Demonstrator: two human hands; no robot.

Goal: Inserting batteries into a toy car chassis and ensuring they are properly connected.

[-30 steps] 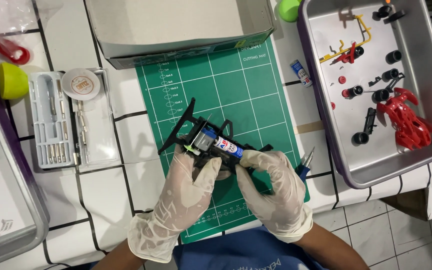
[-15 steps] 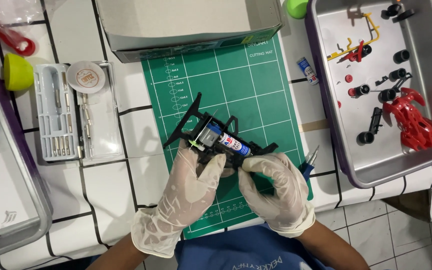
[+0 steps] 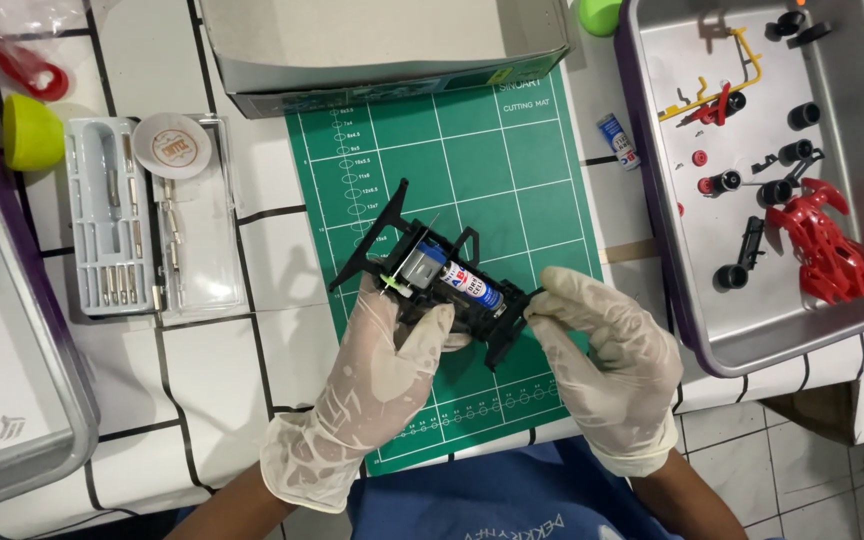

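Both my hands wear thin white gloves. A black toy car chassis (image 3: 422,265) with a small motor and a battery in it is held over the green cutting mat (image 3: 472,150). My left hand (image 3: 377,375) grips the chassis from below at its near left side. My right hand (image 3: 607,355) pinches the chassis's right end between thumb and fingers. The chassis lies tilted, with its wide black end pointing to the upper left.
A metal tray (image 3: 672,290) on the right holds a red car body (image 3: 822,245), black wheels and small parts. A loose battery (image 3: 617,140) lies beside the mat. A clear tool case (image 3: 147,215), a grey box (image 3: 382,45) and a second tray (image 3: 12,400) stand around.
My right hand has slid to the chassis's right end and now pinches it there. The chassis has stayed over the mat in the same tilt.
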